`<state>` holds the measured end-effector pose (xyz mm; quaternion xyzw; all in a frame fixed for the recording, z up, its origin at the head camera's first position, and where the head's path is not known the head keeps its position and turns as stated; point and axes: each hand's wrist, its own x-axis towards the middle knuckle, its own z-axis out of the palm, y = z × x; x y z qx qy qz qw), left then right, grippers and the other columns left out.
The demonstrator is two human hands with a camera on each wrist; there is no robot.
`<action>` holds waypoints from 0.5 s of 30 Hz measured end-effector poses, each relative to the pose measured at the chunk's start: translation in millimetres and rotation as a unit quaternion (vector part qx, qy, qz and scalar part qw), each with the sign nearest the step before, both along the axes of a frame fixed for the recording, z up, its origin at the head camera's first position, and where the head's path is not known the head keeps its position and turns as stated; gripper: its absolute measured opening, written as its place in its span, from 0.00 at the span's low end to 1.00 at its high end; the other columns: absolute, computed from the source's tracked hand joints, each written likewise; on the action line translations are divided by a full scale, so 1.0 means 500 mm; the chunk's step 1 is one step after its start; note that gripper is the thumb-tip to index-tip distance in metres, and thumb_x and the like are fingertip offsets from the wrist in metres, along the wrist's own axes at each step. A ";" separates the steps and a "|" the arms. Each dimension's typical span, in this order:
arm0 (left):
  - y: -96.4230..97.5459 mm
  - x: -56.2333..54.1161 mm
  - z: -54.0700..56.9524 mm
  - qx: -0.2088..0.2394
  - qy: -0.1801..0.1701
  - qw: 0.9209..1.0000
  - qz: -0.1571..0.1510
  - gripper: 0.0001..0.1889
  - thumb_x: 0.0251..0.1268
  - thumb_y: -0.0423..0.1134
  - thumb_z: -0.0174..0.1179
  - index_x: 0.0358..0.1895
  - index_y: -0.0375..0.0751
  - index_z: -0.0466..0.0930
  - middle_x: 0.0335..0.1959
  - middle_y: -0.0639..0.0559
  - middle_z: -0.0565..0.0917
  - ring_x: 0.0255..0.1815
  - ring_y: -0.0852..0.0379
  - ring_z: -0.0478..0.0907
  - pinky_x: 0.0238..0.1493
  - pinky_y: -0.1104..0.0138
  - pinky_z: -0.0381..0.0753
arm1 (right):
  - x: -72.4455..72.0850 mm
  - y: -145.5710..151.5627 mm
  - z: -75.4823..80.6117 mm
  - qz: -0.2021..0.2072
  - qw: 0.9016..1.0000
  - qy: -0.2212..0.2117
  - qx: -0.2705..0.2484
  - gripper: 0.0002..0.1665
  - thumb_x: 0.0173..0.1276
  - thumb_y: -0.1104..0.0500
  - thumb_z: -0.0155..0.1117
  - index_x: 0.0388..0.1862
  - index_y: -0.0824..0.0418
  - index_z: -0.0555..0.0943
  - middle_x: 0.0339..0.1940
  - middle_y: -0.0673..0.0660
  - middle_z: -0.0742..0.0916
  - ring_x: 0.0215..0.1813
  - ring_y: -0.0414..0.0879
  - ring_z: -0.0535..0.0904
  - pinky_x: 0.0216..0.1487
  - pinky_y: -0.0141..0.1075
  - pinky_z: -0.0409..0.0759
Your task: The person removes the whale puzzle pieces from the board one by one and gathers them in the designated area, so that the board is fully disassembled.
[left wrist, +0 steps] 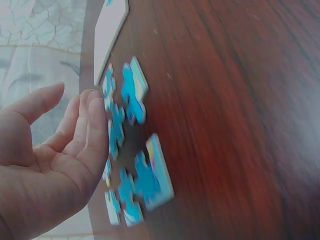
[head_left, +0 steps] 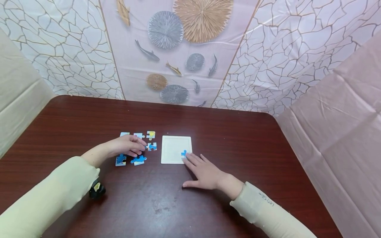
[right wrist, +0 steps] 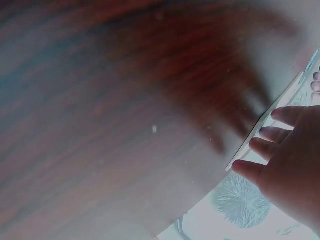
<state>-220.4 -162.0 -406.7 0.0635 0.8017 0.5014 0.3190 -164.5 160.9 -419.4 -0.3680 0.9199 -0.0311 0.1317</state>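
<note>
In the head view my left hand (head_left: 131,145) hovers over several blue jigsaw pieces at the left, its fingers loosely bent. From the left wrist its palm (left wrist: 60,165) is empty, and the blue pieces (left wrist: 134,92) lie on the table beyond the fingers. A square white puzzle tray (head_left: 172,140) lies to the right of them. One blue piece (head_left: 184,153) sits in the tray's lower right corner. Over that corner reaches my right hand (head_left: 205,173), its fingers straight and spread near the piece. Whether the fingertips touch it I cannot tell.
Among the loose pieces, one with a yellow sun (head_left: 151,134) lies at the back and a blue one (head_left: 120,160) at the front left. A dark brown table (head_left: 238,142) carries everything. Patterned cloth (head_left: 190,76) hangs behind its far edge.
</note>
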 end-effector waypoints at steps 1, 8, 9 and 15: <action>0.008 -0.003 -0.001 -0.001 0.002 1.000 0.000 0.22 0.67 0.39 0.54 0.58 0.27 0.70 0.47 0.39 0.82 0.40 0.57 0.81 0.46 0.64 0.83 | -0.001 0.000 0.001 0.000 1.000 0.000 -0.002 0.52 0.62 0.30 0.52 0.74 0.60 0.55 0.76 0.59 0.57 0.77 0.52 0.50 0.73 0.56 0.51; 0.060 -0.015 -0.004 0.013 0.007 0.999 -0.030 0.21 0.67 0.38 0.53 0.58 0.27 0.70 0.49 0.39 0.81 0.42 0.57 0.80 0.47 0.64 0.83 | -0.002 0.004 0.005 -0.001 1.000 0.000 -0.005 0.50 0.62 0.30 0.51 0.74 0.59 0.55 0.76 0.58 0.57 0.77 0.51 0.50 0.74 0.55 0.51; 0.066 -0.016 -0.004 0.018 0.006 0.999 -0.034 0.21 0.67 0.38 0.53 0.58 0.27 0.70 0.49 0.39 0.81 0.41 0.57 0.80 0.48 0.63 0.82 | -0.003 0.005 0.004 -0.001 1.000 0.000 -0.004 0.50 0.62 0.30 0.51 0.74 0.58 0.55 0.76 0.58 0.57 0.77 0.50 0.50 0.74 0.55 0.51; 0.113 -0.022 -0.004 0.026 0.002 0.999 -0.028 0.21 0.68 0.37 0.52 0.58 0.26 0.69 0.50 0.37 0.79 0.41 0.56 0.80 0.47 0.64 0.83 | -0.004 0.015 -0.002 -0.007 1.000 -0.001 0.000 0.51 0.62 0.29 0.50 0.74 0.58 0.55 0.76 0.58 0.56 0.77 0.51 0.50 0.74 0.55 0.50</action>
